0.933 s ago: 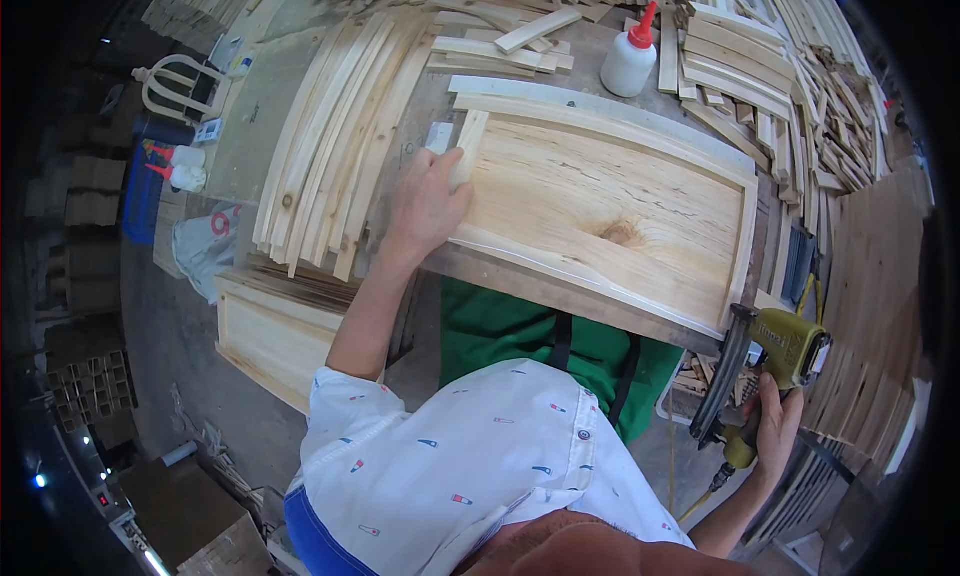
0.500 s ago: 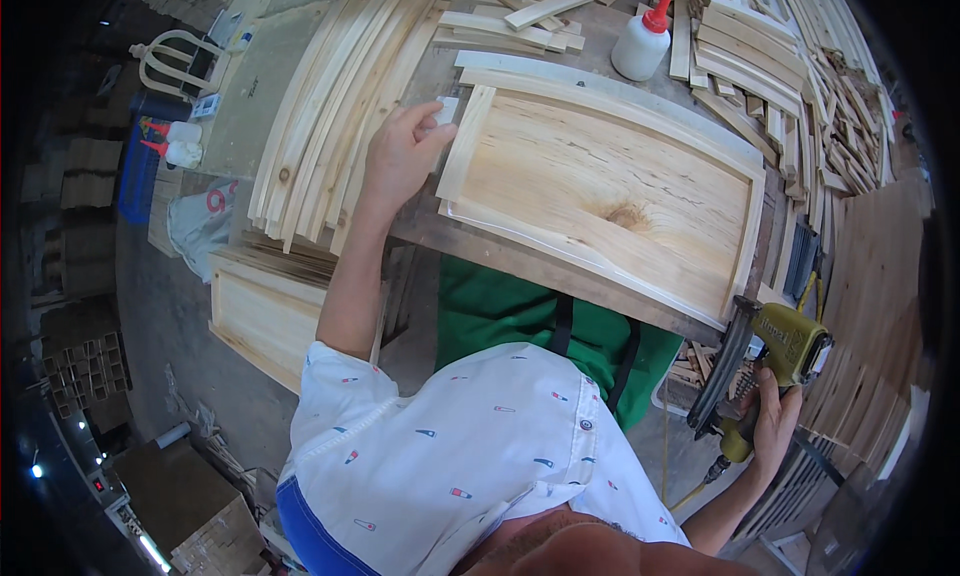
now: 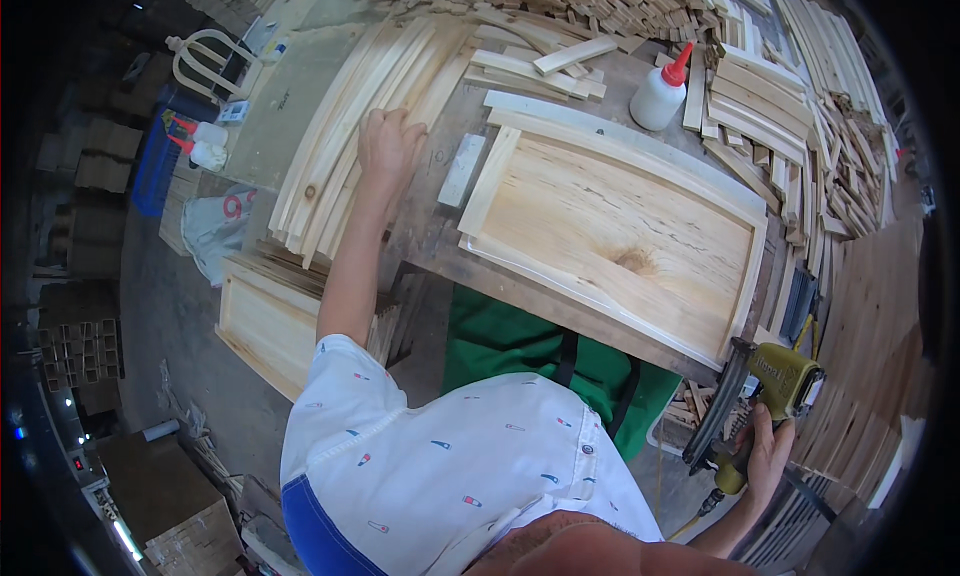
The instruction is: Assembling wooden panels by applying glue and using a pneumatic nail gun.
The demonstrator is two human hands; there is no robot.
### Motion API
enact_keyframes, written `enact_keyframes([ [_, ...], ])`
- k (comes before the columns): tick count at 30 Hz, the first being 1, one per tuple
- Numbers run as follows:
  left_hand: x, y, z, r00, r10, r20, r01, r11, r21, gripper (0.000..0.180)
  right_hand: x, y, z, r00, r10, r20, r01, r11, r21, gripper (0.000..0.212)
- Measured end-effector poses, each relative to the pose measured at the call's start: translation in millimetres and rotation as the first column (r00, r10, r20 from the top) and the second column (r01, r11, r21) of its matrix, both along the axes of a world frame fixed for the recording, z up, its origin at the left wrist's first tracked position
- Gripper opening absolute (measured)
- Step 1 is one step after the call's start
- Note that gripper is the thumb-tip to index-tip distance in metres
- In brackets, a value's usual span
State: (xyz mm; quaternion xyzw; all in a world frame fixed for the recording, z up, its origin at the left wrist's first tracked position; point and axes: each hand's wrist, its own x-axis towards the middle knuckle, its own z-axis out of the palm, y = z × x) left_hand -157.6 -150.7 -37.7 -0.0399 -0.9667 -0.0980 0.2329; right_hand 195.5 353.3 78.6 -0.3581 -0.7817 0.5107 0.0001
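My left hand point(image 3: 388, 148) is over the right side of a bundle of long wooden strips point(image 3: 345, 126), its fingers curled down. Whatever lies under the fingertips is hidden. At the lower right, my right hand point(image 3: 768, 451) is wrapped round the grip of an olive-green nail gun point(image 3: 782, 374). The gun's dark magazine stands beside the near right corner of a shallow wooden panel with raised edge strips point(image 3: 610, 236), which lies on the workbench point(image 3: 420, 236). A small flat whitish block point(image 3: 463, 171) rests on the bench just left of the panel.
A white glue bottle with a red nozzle point(image 3: 660, 94) stands behind the panel. Stacked wood pieces point(image 3: 760, 106) fill the back right. Left of the bench are another wooden frame point(image 3: 265, 321), a white plastic bag point(image 3: 215, 231) and a blue crate point(image 3: 155, 176). A hose trails from the gun.
My left hand has moved left, from the whitish block by the panel's end to the wooden strips, leaving the block on the bench. The view has shifted. My right hand still holds the nail gun.
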Motion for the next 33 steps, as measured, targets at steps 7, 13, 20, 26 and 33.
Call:
enact_keyframes([
  [7,-13.6,5.0,7.3,0.97,-0.064,0.235,0.048,0.996,0.073,0.041,-0.3,1.0,-2.7,1.0,0.022,0.009,-0.022,1.0,0.006,0.021],
  [13,-24.1,7.9,9.3,0.939,-0.025,0.344,-0.026,0.99,0.142,0.041,-3.3,-4.4,-1.6,0.999,0.005,-0.04,-0.004,1.0,0.007,0.019],
  [20,-19.7,-17.4,-6.2,0.963,0.08,0.256,-0.147,0.956,0.253,0.035,-2.7,-2.7,-5.0,0.999,0.005,-0.052,-0.003,1.0,0.03,0.018],
  [26,33.2,-12.8,37.9,0.853,-0.33,0.405,-0.21,0.493,0.844,0.028,1.7,-5.7,-2.3,0.998,-0.036,-0.046,0.038,0.998,0.058,0.017],
  [33,93.0,44.3,81.1,0.658,-0.569,0.494,-0.261,0.443,0.858,0.028,-13.3,-4.2,10.5,0.992,0.128,-0.01,-0.126,0.985,0.113,0.019],
])
